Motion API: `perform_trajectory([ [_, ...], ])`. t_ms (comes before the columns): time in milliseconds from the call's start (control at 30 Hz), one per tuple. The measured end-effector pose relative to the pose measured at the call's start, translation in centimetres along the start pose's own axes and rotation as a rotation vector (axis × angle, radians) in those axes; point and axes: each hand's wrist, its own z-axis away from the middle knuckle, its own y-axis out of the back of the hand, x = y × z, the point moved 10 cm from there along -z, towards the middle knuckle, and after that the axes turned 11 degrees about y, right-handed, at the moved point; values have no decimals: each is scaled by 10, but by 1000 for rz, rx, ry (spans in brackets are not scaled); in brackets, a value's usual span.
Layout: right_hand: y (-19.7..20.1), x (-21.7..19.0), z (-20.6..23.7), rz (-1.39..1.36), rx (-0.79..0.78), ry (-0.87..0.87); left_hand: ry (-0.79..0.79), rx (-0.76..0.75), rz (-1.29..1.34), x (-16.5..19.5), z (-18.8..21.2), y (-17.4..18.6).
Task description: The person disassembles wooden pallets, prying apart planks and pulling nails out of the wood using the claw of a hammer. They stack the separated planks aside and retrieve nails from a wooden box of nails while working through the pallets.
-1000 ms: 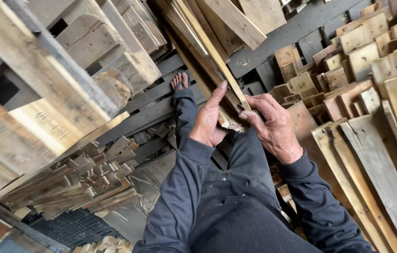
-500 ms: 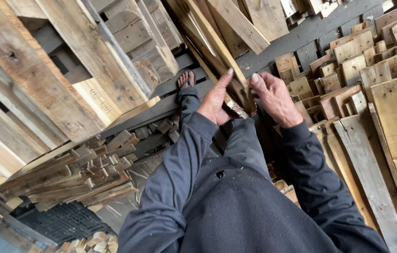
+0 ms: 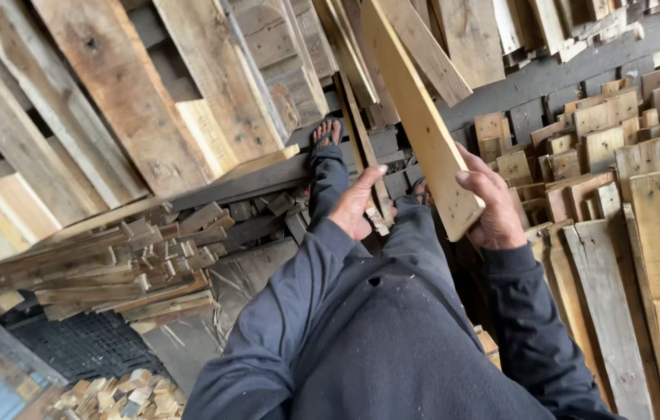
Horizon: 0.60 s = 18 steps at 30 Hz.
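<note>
Right hand [image 3: 493,210], fingers gripping the lower end of a pale plank [image 3: 423,124]; left hand [image 3: 357,206], fingers open, beside it above stacked boards [image 3: 618,202].

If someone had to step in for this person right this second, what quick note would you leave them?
Right hand: gripping the near end of a pale wooden plank, which is raised and tilted away from the body.
Left hand: open, fingers spread, holding nothing, close beside a thin wood strip.
Around: bare foot resting on a dark board; pallets stacked on the left, loose boards lying on the right, short offcuts piled lower left.
Done: one plank is in hand.
Left: cannot tell from this view.
</note>
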Motion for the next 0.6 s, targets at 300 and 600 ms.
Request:
perform_trajectory([
  [300, 21, -44, -42, 1070, -123, 442, -41, -10, -1, -100, 108, -12],
  [600, -40, 95, -23, -312, -48, -173, -107, -325, -26, -129, 162, -33],
])
